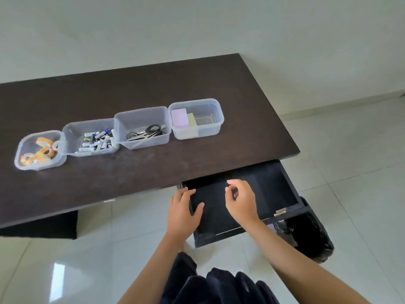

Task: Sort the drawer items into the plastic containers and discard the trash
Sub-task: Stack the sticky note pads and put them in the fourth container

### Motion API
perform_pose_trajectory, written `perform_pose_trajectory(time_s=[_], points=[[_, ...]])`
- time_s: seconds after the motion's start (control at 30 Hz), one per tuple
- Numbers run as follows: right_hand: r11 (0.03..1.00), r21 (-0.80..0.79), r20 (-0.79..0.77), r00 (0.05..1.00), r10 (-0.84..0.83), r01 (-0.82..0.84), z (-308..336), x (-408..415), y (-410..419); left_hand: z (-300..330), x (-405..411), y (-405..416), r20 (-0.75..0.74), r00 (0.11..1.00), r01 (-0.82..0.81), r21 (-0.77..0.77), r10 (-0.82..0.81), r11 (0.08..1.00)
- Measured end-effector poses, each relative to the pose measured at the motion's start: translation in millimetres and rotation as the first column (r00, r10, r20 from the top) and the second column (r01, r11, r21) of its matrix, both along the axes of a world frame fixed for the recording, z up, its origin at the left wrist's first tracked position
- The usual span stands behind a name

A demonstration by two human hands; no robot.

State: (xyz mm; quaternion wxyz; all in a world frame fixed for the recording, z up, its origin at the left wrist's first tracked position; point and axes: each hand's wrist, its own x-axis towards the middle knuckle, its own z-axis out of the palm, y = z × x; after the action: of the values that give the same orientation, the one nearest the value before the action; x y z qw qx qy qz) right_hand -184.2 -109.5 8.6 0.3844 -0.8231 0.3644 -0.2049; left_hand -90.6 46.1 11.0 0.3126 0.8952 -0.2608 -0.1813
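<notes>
- The drawer [274,189] is pulled out from under the counter [153,84], and nothing can be seen inside it.
- The drawer's left edge is held by the left hand [183,212], with the thumb inside and the fingers curled over the rim.
- The right hand [241,199] is held over the drawer with its fingers bent; whether something tiny is pinched cannot be told.
- Four tubs are lined up on the counter: tape [39,151], batteries [96,139], scissors [145,132] and notes [185,118] are kept in them.
- The bin [311,235] is set just beside the drawer, partly under it.
- If the drawer is pushed shut fast, the left fingers may be pinched.
- If the drawer is pulled too far, it may be tipped onto the bin.
- A small scrap may be missed in the dark drawer.
</notes>
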Motion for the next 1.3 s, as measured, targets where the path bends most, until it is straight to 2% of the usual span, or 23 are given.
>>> perform_pose_trajectory(time_s=[0.13,0.23,0.3,0.37,0.43,0.5,0.6,0.87,1.1,1.3], points=[[0.995,0.025,0.051,0.993,-0.102,0.101,-20,-78,21,-21,-73,13,-0.036,0.998,-0.052,0.059,0.054,0.997],[0.945,0.163,0.000,0.958,-0.288,0.284,-30,-120,30,-30,-111,21,-0.028,0.993,-0.110,0.093,0.113,0.990],[0.903,0.253,-0.052,0.937,-0.345,0.347,-35,-136,31,-31,-127,25,-0.032,0.984,-0.174,0.088,0.177,0.981],[0.840,0.402,-0.085,0.928,-0.363,0.365,-36,-142,28,-30,-135,27,-0.061,0.963,-0.256,0.097,0.263,0.962],[0.726,0.586,-0.113,0.923,-0.368,0.361,-34,-142,23,-29,-137,27,-0.114,0.933,-0.332,0.084,0.340,0.940],[0.665,0.675,-0.119,0.936,-0.330,0.320,-33,-141,20,-26,-137,25,-0.174,0.910,-0.377,0.028,0.376,0.926],[0.641,0.708,-0.121,0.945,-0.304,0.297,-36,-137,19,-21,-137,20,-0.226,0.881,-0.423,0.019,0.416,0.906],[0.558,0.750,-0.111,0.900,-0.422,0.354,-50,-118,27,-22,-130,11,-0.270,0.825,-0.504,0.047,0.497,0.862],[0.633,0.675,-0.034,0.873,-0.487,0.379,-60,-107,32,-25,-116,7,-0.265,0.812,-0.521,0.070,0.520,0.851],[0.681,0.616,-0.028,0.876,-0.482,0.395,-61,-60,11,-27,-66,-13,-0.247,0.830,-0.496,0.080,0.500,0.864]])
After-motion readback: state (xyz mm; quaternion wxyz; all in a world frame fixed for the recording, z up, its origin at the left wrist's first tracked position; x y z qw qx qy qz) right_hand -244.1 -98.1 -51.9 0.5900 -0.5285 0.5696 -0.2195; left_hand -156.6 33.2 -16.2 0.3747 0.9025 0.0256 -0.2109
